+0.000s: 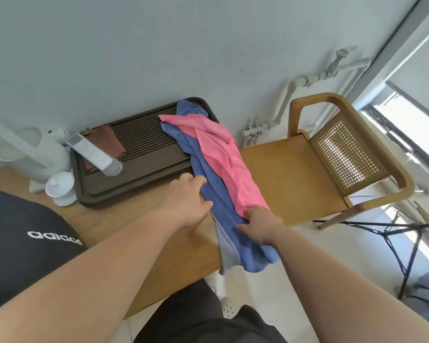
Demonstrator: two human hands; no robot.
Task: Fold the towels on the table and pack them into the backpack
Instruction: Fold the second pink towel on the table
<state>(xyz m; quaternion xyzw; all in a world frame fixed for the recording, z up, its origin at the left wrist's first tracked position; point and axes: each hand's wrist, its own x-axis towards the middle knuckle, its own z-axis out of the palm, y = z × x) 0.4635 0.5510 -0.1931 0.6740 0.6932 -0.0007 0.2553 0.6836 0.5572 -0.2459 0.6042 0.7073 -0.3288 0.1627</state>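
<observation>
Towels (218, 184) lay in one long heap at the table's (134, 231) right edge. The heap's axis ran from the tray's (134, 184) far corner towards the person, and its near end hung over. Far left sat a black bag (22, 243), likely the backpack. The left hand (187, 201), fingers loosely spread, touched the blue towel (208, 174) on its left edge. The pink towel (223, 154) lay on top. The right hand (260, 222) curled onto the near end, though a pinch could not be confirmed. Both hands were about equally near the heap.
</observation>
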